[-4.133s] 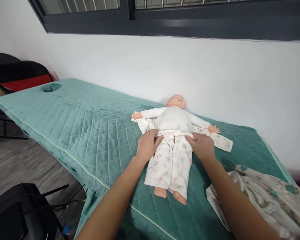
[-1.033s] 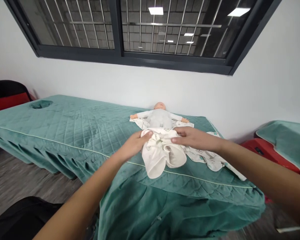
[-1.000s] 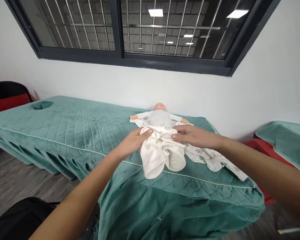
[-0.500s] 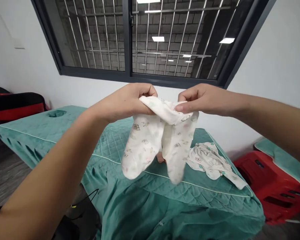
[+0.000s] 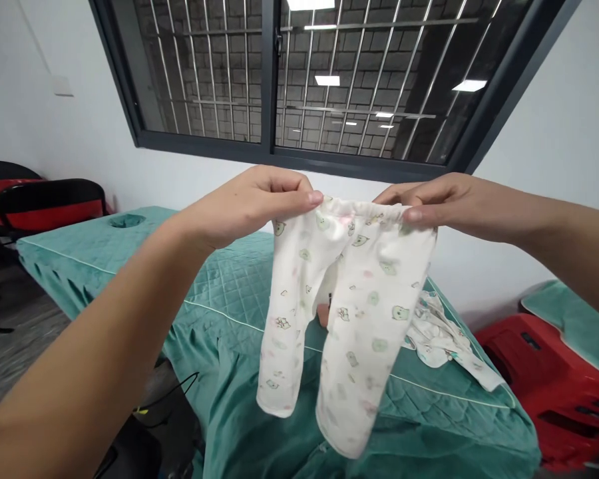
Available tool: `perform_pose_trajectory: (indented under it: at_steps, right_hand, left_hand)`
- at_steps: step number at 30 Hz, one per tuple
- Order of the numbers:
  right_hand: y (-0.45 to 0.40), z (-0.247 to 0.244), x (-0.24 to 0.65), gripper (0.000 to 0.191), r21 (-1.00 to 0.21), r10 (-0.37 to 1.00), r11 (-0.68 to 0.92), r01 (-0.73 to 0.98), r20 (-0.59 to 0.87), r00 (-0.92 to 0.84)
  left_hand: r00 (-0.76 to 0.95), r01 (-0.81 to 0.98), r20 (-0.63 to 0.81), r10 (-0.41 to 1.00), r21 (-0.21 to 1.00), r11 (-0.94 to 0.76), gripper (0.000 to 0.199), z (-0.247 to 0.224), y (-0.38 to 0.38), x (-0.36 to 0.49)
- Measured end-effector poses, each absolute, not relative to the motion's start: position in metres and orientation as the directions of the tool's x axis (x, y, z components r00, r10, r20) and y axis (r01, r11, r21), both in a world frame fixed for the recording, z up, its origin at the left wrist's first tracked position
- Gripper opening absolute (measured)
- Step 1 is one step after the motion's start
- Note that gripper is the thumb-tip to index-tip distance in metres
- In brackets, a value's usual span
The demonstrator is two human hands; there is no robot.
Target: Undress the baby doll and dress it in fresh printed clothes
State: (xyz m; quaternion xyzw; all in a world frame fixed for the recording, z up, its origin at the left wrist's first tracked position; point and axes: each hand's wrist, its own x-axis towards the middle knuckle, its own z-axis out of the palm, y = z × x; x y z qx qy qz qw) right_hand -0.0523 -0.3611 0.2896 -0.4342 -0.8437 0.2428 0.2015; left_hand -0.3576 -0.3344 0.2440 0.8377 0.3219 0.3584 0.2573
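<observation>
A pair of white baby pants (image 5: 374,286) with small green and pink animal prints hangs in the air, waistband up and both legs down. At the left end of the waistband, my left hand (image 5: 274,193) pinches the cloth between thumb and fingers. My right hand (image 5: 429,199) grips the other end in the same way, so the waistband is stretched between them. Behind the pants on the bed lies a crumpled white printed baby garment (image 5: 446,332). Between the pant legs shows a small part of a skin-coloured object (image 5: 323,314), mostly hidden.
The bed has a green quilted cover (image 5: 219,286) with a round hole (image 5: 128,221) at its far left. Red plastic stools (image 5: 534,372) stand at the right, red-and-black chairs (image 5: 54,203) at the left. A barred window (image 5: 274,80) is in the wall behind.
The pants have unfolded: the bunched waistband is now spread flat and the legs hang lower and longer. My right hand has moved right, away from my left.
</observation>
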Motion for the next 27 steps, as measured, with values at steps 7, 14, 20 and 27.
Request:
perform_pose_trajectory:
  at_steps: [7, 14, 20, 27]
  right_hand:
    - [-0.359, 0.282, -0.064, 0.037, -0.521, 0.8, 0.519, 0.677, 0.018, -0.6]
    - [-0.355, 0.28, -0.062, 0.032, -0.51, 0.801, 0.495, 0.704, -0.046, -0.596]
    - [-0.353, 0.279, -0.057, 0.034, -0.564, 0.815, 0.438, 0.7, -0.079, -0.574]
    - [-0.35, 0.276, -0.049, 0.038, -0.484, 0.891, 0.428, 0.763, 0.086, -0.445]
  left_hand:
    - [0.663, 0.353, 0.382, 0.644, 0.599, -0.719, 0.033, 0.252, -0.34, -0.355]
    - [0.627, 0.448, 0.358, 0.692, 0.562, -0.696, 0.029, 0.24, -0.334, -0.364]
    - [0.558, 0.473, 0.445, 0.7, 0.523, -0.709, 0.033, 0.232, -0.327, -0.362]
    - [0.421, 0.383, 0.527, 0.739, 0.635, -0.671, 0.03, 0.225, -0.318, -0.365]
